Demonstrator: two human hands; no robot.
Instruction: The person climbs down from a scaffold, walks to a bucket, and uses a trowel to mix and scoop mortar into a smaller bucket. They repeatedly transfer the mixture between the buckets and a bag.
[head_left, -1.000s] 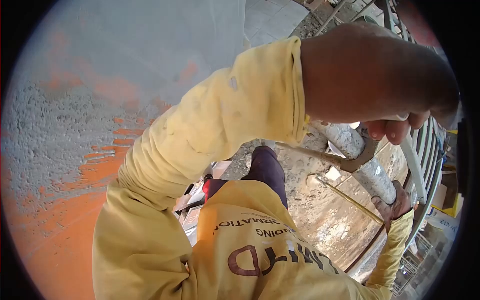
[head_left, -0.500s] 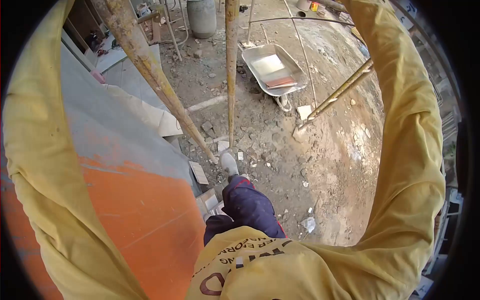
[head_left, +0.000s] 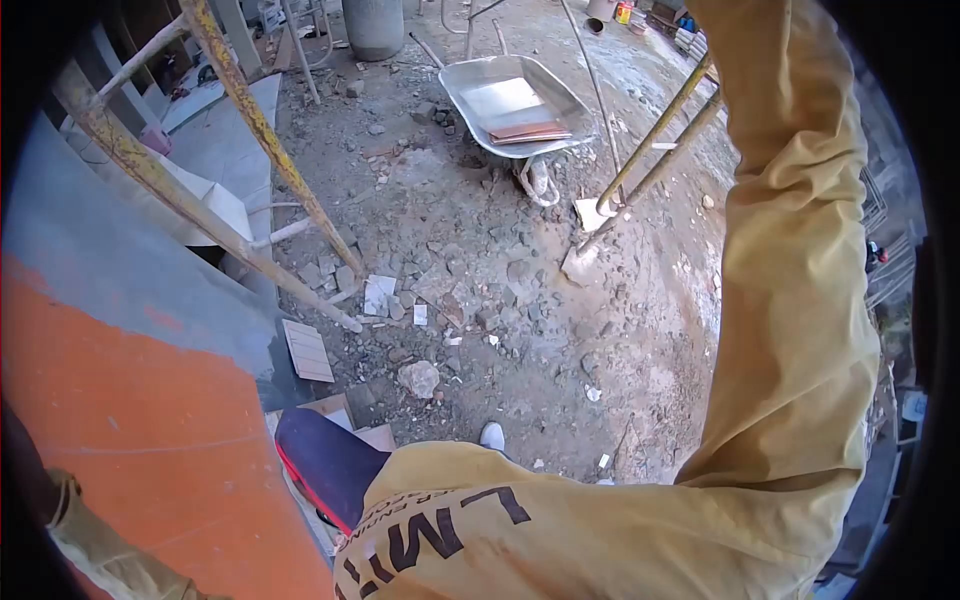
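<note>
At the lower left edge, my left hand [head_left: 27,465] shows only as a dark part beyond the cuff of a yellow sleeve [head_left: 95,545]. Its fingers are lost in the dark rim of the view, so what they hold, if anything, is hidden. The hand is beside a wall [head_left: 130,420], painted orange below and grey above. My right arm, in a yellow sleeve [head_left: 790,330], reaches up along the right side. The right hand is beyond the top edge.
Yellow scaffold legs [head_left: 270,150] stand at the left, with more yellow poles [head_left: 660,140] at the right. A wheelbarrow [head_left: 470,100] holds flat boards or tiles. Rubble, a stone [head_left: 418,379] and a leaning tile [head_left: 307,350] lie nearby. A grey drum [head_left: 374,28] stands behind.
My left arm has come down from its raised position to the lower left. The right arm stays raised. My body and view have shifted, and the scaffold legs now appear farther left.
</note>
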